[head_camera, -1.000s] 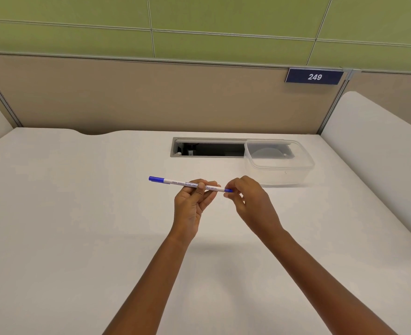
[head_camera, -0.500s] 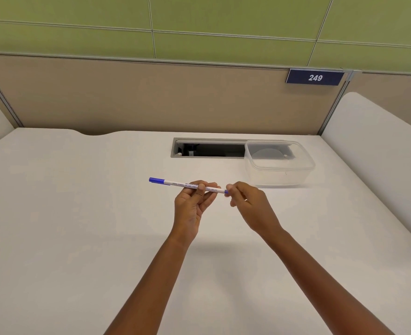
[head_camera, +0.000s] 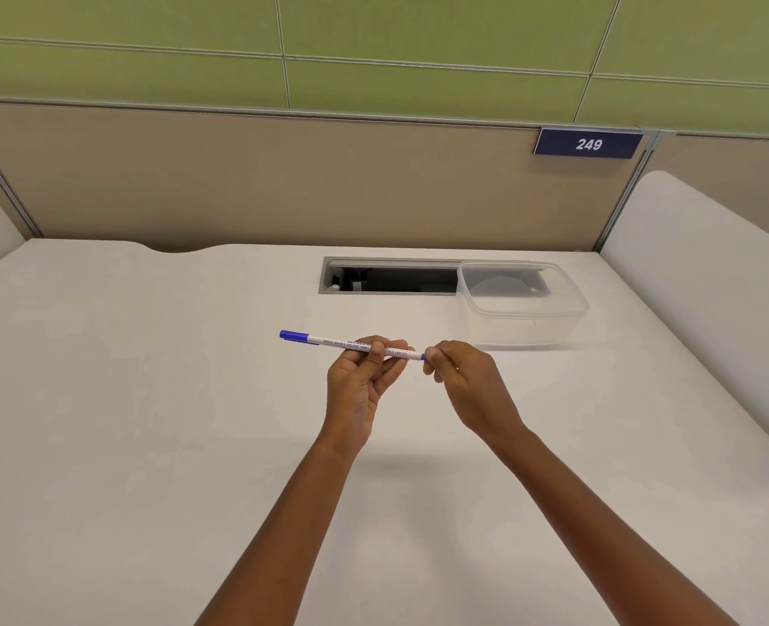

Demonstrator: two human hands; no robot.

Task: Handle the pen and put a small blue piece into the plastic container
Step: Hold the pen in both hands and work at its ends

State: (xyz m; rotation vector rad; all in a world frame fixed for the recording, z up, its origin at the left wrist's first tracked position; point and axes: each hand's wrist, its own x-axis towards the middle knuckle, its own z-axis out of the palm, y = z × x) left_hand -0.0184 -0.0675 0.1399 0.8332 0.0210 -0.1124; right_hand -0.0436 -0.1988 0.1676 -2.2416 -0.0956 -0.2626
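Observation:
A white pen (head_camera: 328, 342) with a blue cap at its left end is held level above the white desk. My left hand (head_camera: 364, 381) grips the barrel near its middle, thumb on top. My right hand (head_camera: 464, 381) pinches the pen's right end, where a small blue piece (head_camera: 424, 357) just shows between the fingertips. The clear plastic container (head_camera: 525, 327) stands on the desk behind and to the right of my right hand, with no lid on it; nothing blue shows inside.
A rectangular cable slot (head_camera: 391, 277) opens in the desk (head_camera: 147, 399) just left of the container. A beige partition with a sign reading 249 (head_camera: 588, 144) closes the back. A white side panel (head_camera: 712, 286) rises on the right.
My right hand has slid slightly right along the pen, from covering its end to pinching just the tip. The left hand and the pen have stayed almost still.

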